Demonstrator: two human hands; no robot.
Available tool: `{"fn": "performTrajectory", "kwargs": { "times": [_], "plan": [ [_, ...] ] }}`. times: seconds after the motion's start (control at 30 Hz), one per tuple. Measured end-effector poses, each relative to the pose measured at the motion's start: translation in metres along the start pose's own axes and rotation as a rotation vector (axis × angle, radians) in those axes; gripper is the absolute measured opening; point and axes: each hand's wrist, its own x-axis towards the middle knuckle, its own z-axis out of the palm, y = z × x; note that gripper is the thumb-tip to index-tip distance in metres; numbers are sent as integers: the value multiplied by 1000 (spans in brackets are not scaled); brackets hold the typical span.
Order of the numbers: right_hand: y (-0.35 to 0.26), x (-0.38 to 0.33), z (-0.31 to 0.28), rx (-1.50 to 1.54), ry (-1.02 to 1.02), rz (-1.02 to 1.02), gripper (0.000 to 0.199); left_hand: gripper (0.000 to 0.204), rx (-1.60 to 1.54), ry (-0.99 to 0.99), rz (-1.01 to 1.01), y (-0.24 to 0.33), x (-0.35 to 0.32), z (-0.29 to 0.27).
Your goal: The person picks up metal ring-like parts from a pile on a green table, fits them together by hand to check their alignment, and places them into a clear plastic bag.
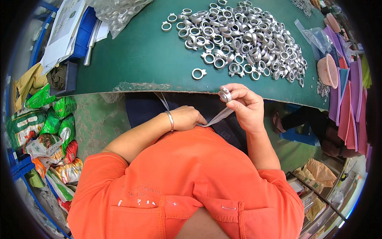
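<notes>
Between the thumb and fingers of my right hand (247, 104) is a small silver metal ring with a lug (225, 95), raised at the table's front edge. My left hand (185, 118) is low against the orange shirt, its fingers closed on the end of a pale grey strip (219, 117). That strip runs up from there to my right hand; whether it passes through the ring I cannot tell. Beyond my right hand, a big pile of similar metal rings (242, 38) covers the table. One loose ring (197, 73) lies apart at the near side of the pile.
The green table (131, 63) has a worn front edge. On its left are a blue tray (84, 34) with papers and a clear bag of rings (115, 12). Filled bags (59, 115) are stacked at left. Rightward are a pink basket (327, 71) and another person's leg (304, 121).
</notes>
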Motion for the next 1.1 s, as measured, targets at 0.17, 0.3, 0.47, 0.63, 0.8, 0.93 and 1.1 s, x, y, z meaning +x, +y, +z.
{"fn": "performTrajectory", "kwargs": {
  "times": [0.17,0.3,0.47,0.63,0.8,0.93,1.1],
  "plan": [
    [-3,-2,6,-7,-44,-82,18,36,33,20,30,-2,1,3],
    [-10,-5,15,-43,-21,-53,18,36,42,34,21,-2,0,3],
    [-9,-7,27,-837,-193,-282,21,32,117,17,37,-9,3,7],
    [-4,7,29,-1055,-126,-403,22,24,82,1,51,-9,8,4],
    [9,42,53,-1266,-136,-317,36,17,7,181,196,-50,20,36],
    [13,47,55,-1320,-88,-316,27,18,-70,129,178,-37,18,25],
    [15,40,38,-1188,-70,-356,24,25,3,9,-40,-8,4,-6]
  ]
}}
